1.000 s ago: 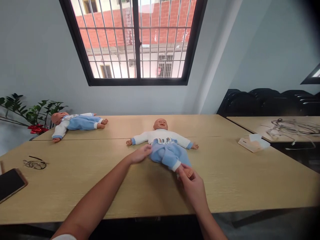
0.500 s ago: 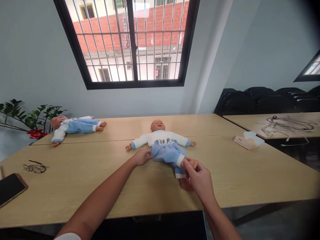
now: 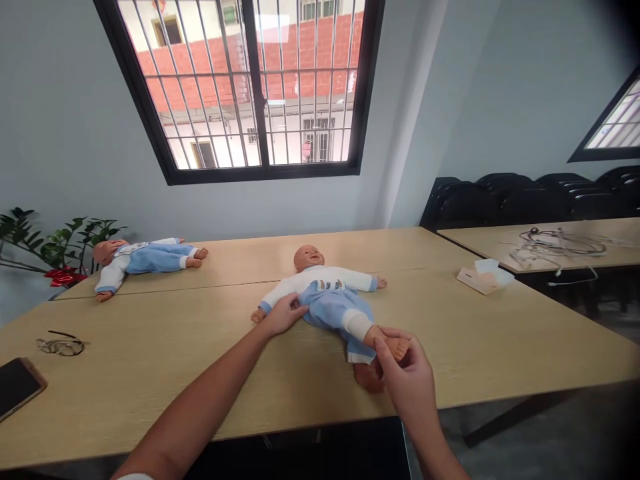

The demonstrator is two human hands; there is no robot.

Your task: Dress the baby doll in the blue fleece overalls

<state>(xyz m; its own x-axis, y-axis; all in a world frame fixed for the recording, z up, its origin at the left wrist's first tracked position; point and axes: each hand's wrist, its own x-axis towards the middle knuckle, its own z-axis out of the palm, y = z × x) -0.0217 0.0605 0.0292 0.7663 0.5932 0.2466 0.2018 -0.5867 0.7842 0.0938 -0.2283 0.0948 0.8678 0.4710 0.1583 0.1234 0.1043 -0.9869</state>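
Note:
A baby doll (image 3: 325,303) in a white top and blue trousers lies face up on the wooden table (image 3: 280,393), its head away from me. My left hand (image 3: 284,315) pinches the blue cloth at the doll's hip, on the left side. With its fingers closed round one of the doll's feet, my right hand (image 3: 406,360) holds that leg stretched to the right. The trouser cuff sits above the ankle there. The doll's other foot (image 3: 367,377) rests lower down, partly behind my right hand.
A second doll (image 3: 155,258) lies at the back left near a potted plant (image 3: 60,243). Glasses (image 3: 63,344) and a phone (image 3: 20,387) are at the left. To the right are a small card (image 3: 477,280) and cables (image 3: 565,243) on another table.
My right hand has drawn the held foot toward me and slightly right, so more of the lower leg shows. The left hand remains at the hip. The camera view has shifted slightly.

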